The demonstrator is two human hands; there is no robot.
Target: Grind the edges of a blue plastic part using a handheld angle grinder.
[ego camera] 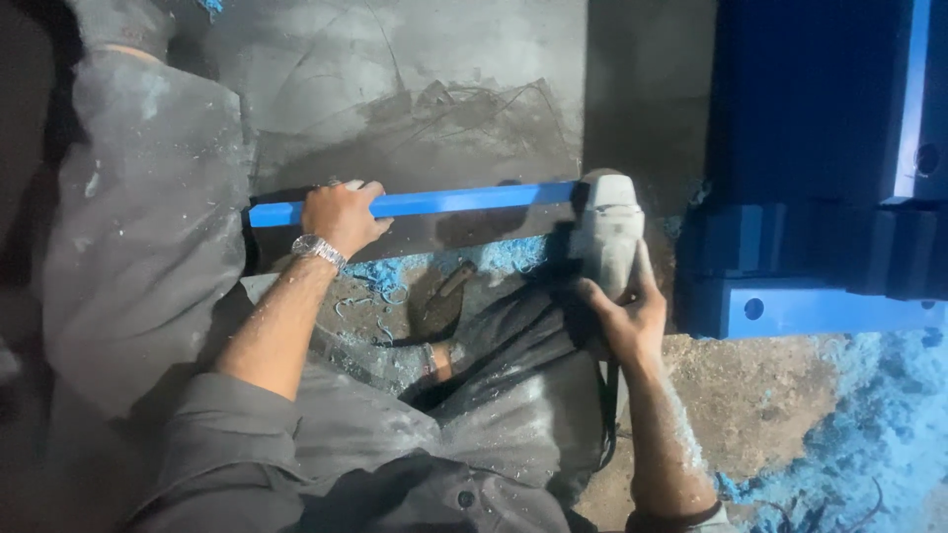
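We see a smooth, matt blue-painted bar [464, 200], a dusty grey plastic power tool [607, 232], a shiny metal wristwatch [318, 249], rough concrete floor [395, 79] and curly blue shavings [380, 276].

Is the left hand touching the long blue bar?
Touching. In the head view the left hand lies on the blue bar, its fingers curled over the top edge.

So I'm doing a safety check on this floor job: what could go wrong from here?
The left hand pins the blue bar bare, on the same bar the power tool is working; a kick or slip could bring the tool toward it. The right hand has no glove either. Blue shavings litter the floor, a likely slip hazard.
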